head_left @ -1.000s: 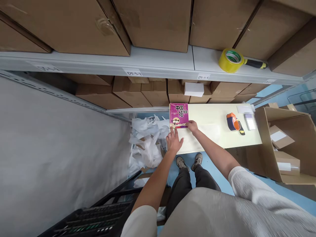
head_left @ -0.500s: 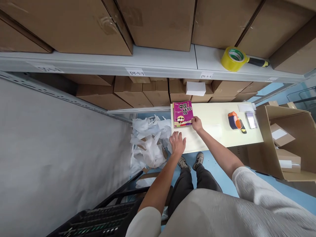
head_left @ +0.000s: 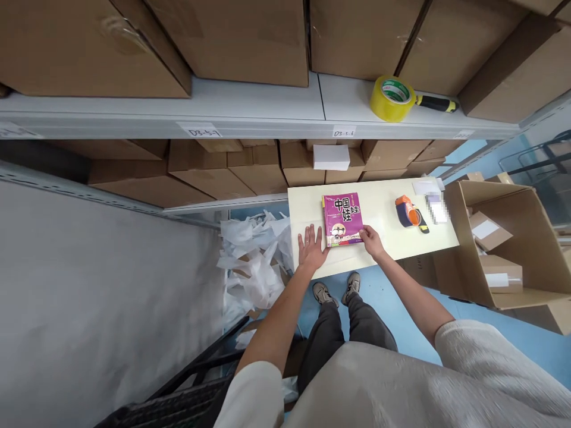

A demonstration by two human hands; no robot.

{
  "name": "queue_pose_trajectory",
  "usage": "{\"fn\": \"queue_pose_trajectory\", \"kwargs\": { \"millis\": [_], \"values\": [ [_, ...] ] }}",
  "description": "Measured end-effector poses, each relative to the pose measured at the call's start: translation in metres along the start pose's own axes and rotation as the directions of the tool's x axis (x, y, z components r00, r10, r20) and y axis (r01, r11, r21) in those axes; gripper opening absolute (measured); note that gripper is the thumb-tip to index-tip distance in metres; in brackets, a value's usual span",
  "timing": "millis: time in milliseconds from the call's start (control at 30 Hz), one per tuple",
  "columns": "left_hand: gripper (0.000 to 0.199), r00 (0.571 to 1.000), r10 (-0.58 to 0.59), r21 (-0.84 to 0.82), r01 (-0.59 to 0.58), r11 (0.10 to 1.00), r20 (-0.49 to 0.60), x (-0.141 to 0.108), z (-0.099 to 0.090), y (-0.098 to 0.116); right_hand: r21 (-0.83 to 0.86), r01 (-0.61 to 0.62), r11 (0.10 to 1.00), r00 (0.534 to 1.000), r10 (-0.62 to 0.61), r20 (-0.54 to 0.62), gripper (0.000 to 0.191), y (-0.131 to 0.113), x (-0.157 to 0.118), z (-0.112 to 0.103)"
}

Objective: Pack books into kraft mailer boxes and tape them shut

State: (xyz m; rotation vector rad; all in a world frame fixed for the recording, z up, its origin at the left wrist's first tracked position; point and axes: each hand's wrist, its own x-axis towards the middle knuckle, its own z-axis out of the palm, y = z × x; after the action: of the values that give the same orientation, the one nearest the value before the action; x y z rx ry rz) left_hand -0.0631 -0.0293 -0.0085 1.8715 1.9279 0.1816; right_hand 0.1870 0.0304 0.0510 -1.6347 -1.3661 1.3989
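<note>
A purple book (head_left: pixel 342 217) with large Chinese characters and a cartoon on its cover lies flat on the cream tabletop (head_left: pixel 383 196). My right hand (head_left: pixel 372 241) pinches its lower right corner between thumb and fingers. To the left of the book, my left hand (head_left: pixel 312 249) rests flat on the tabletop with fingers spread, its thumb close to the book's lower left corner. Whether that thumb touches the book I cannot tell.
An orange tape dispenser (head_left: pixel 407 211) and a utility knife (head_left: pixel 423 223) lie on the right. Beyond stands an open carton (head_left: pixel 459 238) with small parcels. Yellow tape (head_left: pixel 387 107) sits on the upper shelf. Crumpled white wrapping (head_left: pixel 259 267) fills the floor at left.
The book has moved right and toward me along the tabletop, with my right hand at its corner. My left hand has spread its fingers beside it. The view has shifted to the right.
</note>
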Motion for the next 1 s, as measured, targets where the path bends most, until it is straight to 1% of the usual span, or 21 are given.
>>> {"fn": "queue_pose_trajectory", "kwargs": {
  "millis": [100,200,400,500,600,700,833,1000],
  "values": [
    [0.086,1.0,-0.028,0.008,0.028,1.0,0.004,0.01,-0.002,0.001,0.022,-0.027,0.999,0.999,0.027,0.017,0.05,0.007,-0.002,-0.007],
    [0.087,0.999,-0.038,0.012,0.038,0.999,0.002,0.013,-0.004,0.0,0.014,-0.055,0.998,0.998,0.055,0.025,0.047,0.015,-0.003,-0.014],
    [0.087,0.998,-0.053,0.029,0.054,0.998,-0.017,0.01,-0.005,0.003,-0.009,-0.093,0.996,0.995,0.094,0.044,0.037,0.032,-0.006,-0.026],
    [0.081,0.998,-0.046,0.032,0.047,0.998,-0.054,0.006,-0.006,0.01,-0.052,-0.102,0.993,0.993,0.105,0.06,0.036,0.036,-0.006,-0.031],
    [0.072,0.997,0.022,0.001,-0.022,1.0,-0.07,0.001,-0.007,0.021,-0.158,-0.088,0.983,0.994,0.098,0.052,0.038,0.037,-0.006,-0.033],
    [0.074,0.995,0.093,-0.04,-0.095,0.995,-0.041,-0.004,-0.004,0.035,-0.269,-0.059,0.961,0.996,0.073,0.043,0.04,0.037,-0.007,-0.034],
    [0.08,0.995,0.099,-0.048,-0.099,0.994,-0.008,-0.011,0.005,0.046,-0.319,-0.027,0.947,0.995,0.056,0.081,0.043,0.036,-0.011,-0.034],
    [0.082,0.995,0.097,-0.047,-0.097,0.994,-0.008,-0.014,0.012,0.044,-0.388,0.044,0.92,0.989,0.015,0.147,0.042,0.034,-0.015,-0.035]
  ]
}}
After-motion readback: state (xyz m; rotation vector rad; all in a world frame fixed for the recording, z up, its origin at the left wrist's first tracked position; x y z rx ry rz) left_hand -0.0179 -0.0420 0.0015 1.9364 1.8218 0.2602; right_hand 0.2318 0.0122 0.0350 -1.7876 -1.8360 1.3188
